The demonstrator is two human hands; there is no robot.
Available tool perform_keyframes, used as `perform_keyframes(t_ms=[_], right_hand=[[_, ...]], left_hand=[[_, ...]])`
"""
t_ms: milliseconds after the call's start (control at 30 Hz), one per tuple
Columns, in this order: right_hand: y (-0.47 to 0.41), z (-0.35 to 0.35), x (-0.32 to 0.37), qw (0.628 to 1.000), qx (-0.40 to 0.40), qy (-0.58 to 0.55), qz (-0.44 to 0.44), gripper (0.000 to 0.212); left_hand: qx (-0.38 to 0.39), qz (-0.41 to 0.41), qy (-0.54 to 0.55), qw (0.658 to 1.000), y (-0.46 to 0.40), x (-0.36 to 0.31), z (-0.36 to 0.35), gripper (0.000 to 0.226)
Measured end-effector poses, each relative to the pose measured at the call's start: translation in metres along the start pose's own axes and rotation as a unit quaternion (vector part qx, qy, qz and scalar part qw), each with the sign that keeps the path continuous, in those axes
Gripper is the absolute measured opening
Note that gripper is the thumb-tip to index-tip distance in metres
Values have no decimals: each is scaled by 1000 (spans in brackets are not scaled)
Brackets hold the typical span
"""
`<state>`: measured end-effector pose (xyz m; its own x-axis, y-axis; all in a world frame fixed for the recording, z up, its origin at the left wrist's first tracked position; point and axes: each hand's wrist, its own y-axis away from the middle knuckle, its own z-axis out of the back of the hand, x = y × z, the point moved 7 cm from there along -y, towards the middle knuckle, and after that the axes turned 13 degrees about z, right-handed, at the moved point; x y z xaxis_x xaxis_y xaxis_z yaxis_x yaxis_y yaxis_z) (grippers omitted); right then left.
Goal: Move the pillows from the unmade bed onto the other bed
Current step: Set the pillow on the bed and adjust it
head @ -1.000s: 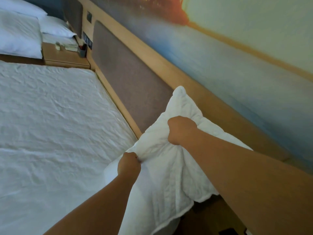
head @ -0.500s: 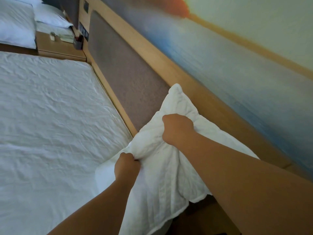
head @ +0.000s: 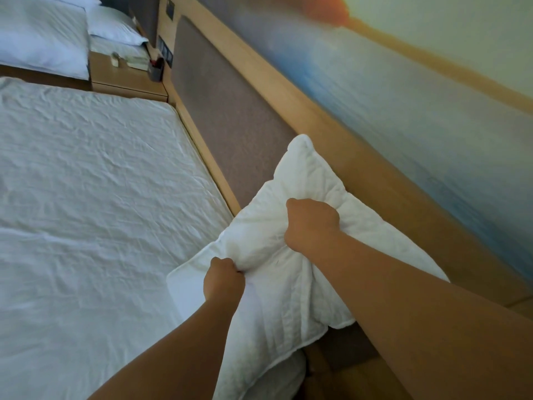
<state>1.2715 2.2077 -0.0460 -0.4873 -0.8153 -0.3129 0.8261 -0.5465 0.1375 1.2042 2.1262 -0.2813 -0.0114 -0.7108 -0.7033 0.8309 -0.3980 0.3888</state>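
I have the white pillow [head: 291, 255] bunched in both hands at the head-end corner of the near bed [head: 95, 197], right where the mattress meets the padded headboard [head: 227, 111]. My left hand [head: 223, 280] is curled into a fist, pinching the fabric along the pillow's lower left edge. My right hand [head: 311, 223] is also fisted, gripping a fold nearer the pillow's middle. One pillow corner points up against the headboard's wooden frame; the lower part hangs over the mattress corner. The near bed's sheet is wrinkled and bare. Beyond its far edge stands a wooden nightstand [head: 127, 77] carrying a few small things, too small to make out. Past that lies the other bed [head: 43, 44], with a white pillow [head: 115, 26] at its head end.
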Motion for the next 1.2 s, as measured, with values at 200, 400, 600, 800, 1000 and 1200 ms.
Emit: perform_keyframes(t_ms=[200, 400, 600, 800, 1000, 1200], right_hand=[[-7, 4, 10, 990, -30, 132, 37, 39], [-19, -20, 10, 975, -2, 175, 140, 69], [-13, -54, -23, 970, 26, 204, 127, 70], [-20, -55, -7, 970, 5, 211, 123, 68], [-17, -56, -10, 968, 22, 219, 124, 64], [-10, -43, 3, 981, 7, 174, 87, 64]], left_hand=[[34, -17, -46, 998, -1, 1, -15, 14], [60, -43, -40, 996, 1, -4, -31, 34], [123, -38, -112, 985, -8, 20, -47, 59], [157, -4, -162, 974, -12, 39, -58, 61], [132, -36, -247, 959, -11, 37, -49, 57], [57, -101, -363, 925, -12, 53, 1, 49]])
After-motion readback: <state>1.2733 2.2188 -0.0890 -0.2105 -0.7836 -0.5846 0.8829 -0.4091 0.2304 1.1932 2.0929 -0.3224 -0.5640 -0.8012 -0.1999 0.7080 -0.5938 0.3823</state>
